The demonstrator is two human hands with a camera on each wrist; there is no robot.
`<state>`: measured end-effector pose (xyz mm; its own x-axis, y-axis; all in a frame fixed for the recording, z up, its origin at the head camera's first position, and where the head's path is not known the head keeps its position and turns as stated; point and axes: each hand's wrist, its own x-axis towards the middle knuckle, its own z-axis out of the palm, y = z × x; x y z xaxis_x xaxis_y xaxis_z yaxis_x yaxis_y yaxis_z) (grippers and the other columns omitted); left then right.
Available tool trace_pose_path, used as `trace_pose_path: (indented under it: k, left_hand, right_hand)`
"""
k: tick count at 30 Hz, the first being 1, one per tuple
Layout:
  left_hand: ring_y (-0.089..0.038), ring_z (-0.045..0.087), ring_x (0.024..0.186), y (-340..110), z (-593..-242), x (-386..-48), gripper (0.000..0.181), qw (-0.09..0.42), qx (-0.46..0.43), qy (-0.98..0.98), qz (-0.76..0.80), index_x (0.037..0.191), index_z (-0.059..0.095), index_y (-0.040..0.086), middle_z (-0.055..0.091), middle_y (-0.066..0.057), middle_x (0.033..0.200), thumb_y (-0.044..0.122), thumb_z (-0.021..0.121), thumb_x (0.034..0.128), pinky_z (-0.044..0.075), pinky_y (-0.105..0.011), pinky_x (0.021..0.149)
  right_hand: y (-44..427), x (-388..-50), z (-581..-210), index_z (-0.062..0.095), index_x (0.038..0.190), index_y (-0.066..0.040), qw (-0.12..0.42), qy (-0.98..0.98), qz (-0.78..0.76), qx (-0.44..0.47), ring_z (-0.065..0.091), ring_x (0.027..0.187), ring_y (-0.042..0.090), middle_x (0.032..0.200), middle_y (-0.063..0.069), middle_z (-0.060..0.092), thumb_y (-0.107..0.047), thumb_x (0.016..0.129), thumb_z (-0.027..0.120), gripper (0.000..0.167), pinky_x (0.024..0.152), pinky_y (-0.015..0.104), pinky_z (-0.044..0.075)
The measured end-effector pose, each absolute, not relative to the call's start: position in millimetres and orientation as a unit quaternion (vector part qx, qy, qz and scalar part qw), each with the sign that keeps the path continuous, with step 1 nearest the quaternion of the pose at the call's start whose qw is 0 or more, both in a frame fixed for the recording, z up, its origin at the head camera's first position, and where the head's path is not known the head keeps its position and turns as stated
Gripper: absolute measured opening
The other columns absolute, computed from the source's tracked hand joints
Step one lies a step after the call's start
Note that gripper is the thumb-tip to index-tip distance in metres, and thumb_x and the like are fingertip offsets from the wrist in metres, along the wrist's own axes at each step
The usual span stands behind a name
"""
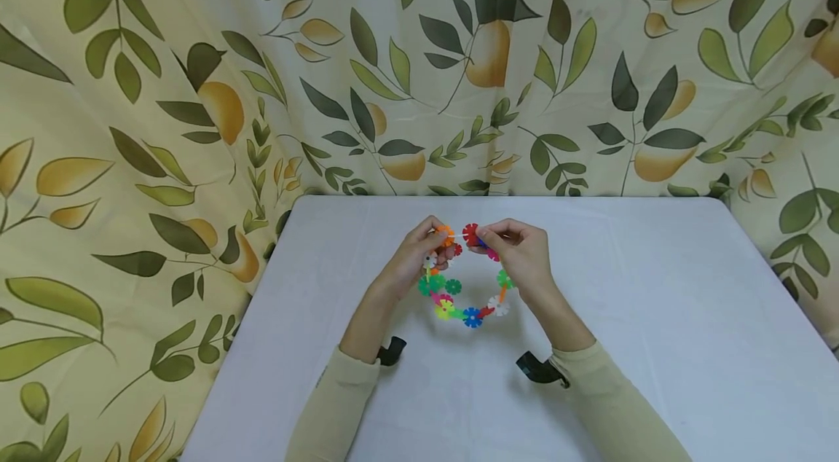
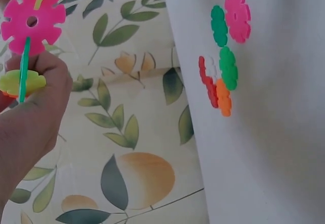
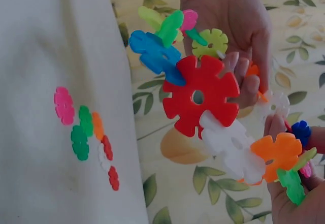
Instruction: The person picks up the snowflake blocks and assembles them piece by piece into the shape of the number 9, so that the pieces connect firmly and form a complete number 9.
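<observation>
Both hands hold up a curved chain of notched plastic flower discs over the table, with its blue disc (image 1: 473, 317) at the near side. My left hand (image 1: 403, 265) pinches the orange disc (image 1: 446, 235) at one end. Opposite it, my right hand (image 1: 529, 258) grips the other end by a red disc (image 1: 470, 234). Between the two ends shows a thin white disc (image 1: 459, 235), seen edge-on; whether it is slotted into the red one I cannot tell. In the right wrist view a large red disc (image 3: 216, 89) and a white disc (image 3: 231, 145) of the chain hang closest.
Several loose discs lie on the white table, among them a pink disc (image 2: 237, 17), a green disc (image 2: 229, 68) and an orange disc (image 2: 224, 97). A leaf-patterned curtain (image 1: 367, 47) hangs behind and left of the table (image 1: 655, 287). Black wrist mounts (image 1: 540, 369) jut from the sleeves.
</observation>
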<state>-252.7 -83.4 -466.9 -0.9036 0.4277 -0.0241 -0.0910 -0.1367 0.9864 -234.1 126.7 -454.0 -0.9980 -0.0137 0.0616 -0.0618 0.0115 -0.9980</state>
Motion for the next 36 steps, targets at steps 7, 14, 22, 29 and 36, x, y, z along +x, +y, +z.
trace_pose_path:
  k: [7,14,22,29,36]
  left_hand:
    - [-0.018,0.057,0.08,-91.3,-462.7,-253.8,0.016,0.208,0.132,0.638,0.73,0.108,0.056,0.01,0.065,-0.011,0.094,0.026,0.054,0.1078,0.05,-0.035,0.08]
    - [-0.023,0.068,0.098,-101.6,-465.9,-257.7,0.015,0.25,0.167,0.618,0.726,0.118,0.056,0.005,0.071,-0.018,0.114,0.015,0.056,0.1064,0.056,-0.044,0.097]
    - [-0.04,0.061,0.128,-101.7,-469.1,-259.5,0.029,0.338,0.175,0.563,0.734,0.135,0.053,0.012,0.061,-0.016,0.133,0.021,0.052,0.1068,0.052,-0.06,0.098]
    - [-0.057,0.054,0.131,-92.9,-475.4,-258.0,0.043,0.391,0.168,0.453,0.783,0.152,0.04,0.019,0.05,-0.027,0.148,0.027,0.046,0.11,0.046,-0.074,0.096]
    - [-0.058,0.057,0.126,-91.0,-476.6,-257.2,0.052,0.378,0.168,0.442,0.796,0.16,0.028,0.033,0.055,-0.027,0.143,0.022,0.043,0.1116,0.044,-0.073,0.099]
  right_hand:
    - [132.5,-234.7,-450.2,0.07,0.112,0.01,0.003,-0.699,0.715,0.024,0.079,0.085,0.018,0.101,0.009,0.076,-0.016,0.099,0.073,0.029,0.087,0.027,0.058]
    - [141.7,-236.5,-444.8,0.067,0.113,0.013,0.025,-0.672,0.74,0.031,0.079,0.082,0.018,0.097,0.003,0.076,-0.011,0.1,0.072,0.028,0.085,0.028,0.059]
    - [151.4,-236.9,-437.0,0.069,0.111,0.01,0.049,-0.66,0.749,0.022,0.079,0.083,0.016,0.095,0.001,0.078,-0.015,0.099,0.073,0.027,0.086,0.026,0.058]
    - [156.1,-237.2,-436.8,0.069,0.11,0.01,0.072,-0.622,0.779,0.026,0.079,0.085,0.018,0.099,0.005,0.077,-0.015,0.097,0.076,0.03,0.087,0.029,0.057]
    - [157.7,-238.0,-439.6,0.07,0.107,0.008,0.091,-0.616,0.782,0.025,0.079,0.084,0.02,0.1,0.008,0.077,-0.018,0.096,0.077,0.028,0.087,0.03,0.058]
